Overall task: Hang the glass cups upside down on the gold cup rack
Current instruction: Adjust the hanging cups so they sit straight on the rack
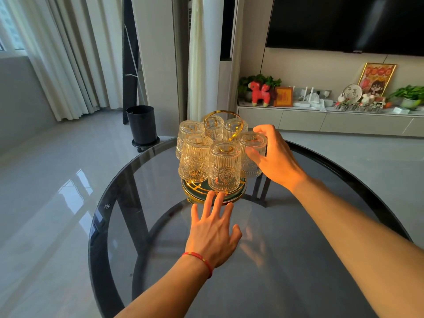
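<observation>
Right hand grips the sixth cup; left hand, fingers spread, steadies the rack; a crooked seating could topple neighbours near the table's far edge.

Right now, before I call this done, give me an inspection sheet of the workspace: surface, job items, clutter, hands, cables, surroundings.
Surface: round dark glass table, reflective.
Job's things: gold cup rack stands at the far side of the table; six glass cups sit on it upside down; no loose cup seen on the table.
Clutter: nothing seen on the table.
Hands: right hand wraps the rightmost cup; left hand open, fingers spread, fingertips at the rack's base, holding nothing.
Cables: one thin dark line runs down the wall under the TV.
Surroundings: black bin on the floor, curtains, low cabinet with plants and ornaments.
</observation>
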### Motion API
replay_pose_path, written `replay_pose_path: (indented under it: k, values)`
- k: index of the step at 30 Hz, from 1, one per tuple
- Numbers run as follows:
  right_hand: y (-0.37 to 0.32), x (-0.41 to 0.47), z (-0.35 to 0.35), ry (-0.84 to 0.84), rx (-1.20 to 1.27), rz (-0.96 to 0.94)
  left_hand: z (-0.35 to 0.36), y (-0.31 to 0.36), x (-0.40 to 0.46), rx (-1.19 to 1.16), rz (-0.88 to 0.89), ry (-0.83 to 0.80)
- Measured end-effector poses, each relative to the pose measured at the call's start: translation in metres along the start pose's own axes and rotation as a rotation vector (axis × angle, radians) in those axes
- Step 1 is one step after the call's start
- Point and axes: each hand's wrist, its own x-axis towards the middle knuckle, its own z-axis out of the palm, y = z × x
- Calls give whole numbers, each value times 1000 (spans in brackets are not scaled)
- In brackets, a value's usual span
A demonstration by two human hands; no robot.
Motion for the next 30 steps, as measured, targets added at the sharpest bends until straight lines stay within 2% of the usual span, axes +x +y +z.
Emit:
replay_pose_path:
  k: [17,25,30]
  values:
    - [9,10,-12,-80,-124,0,3,-1,1,0,-7,7]
    - [11,15,-16,-112,-98,-18,3,-1,1,3,-9,6]
    - [4,27,-14,-76,-59,18,4,-1,2,12,-12,-7]
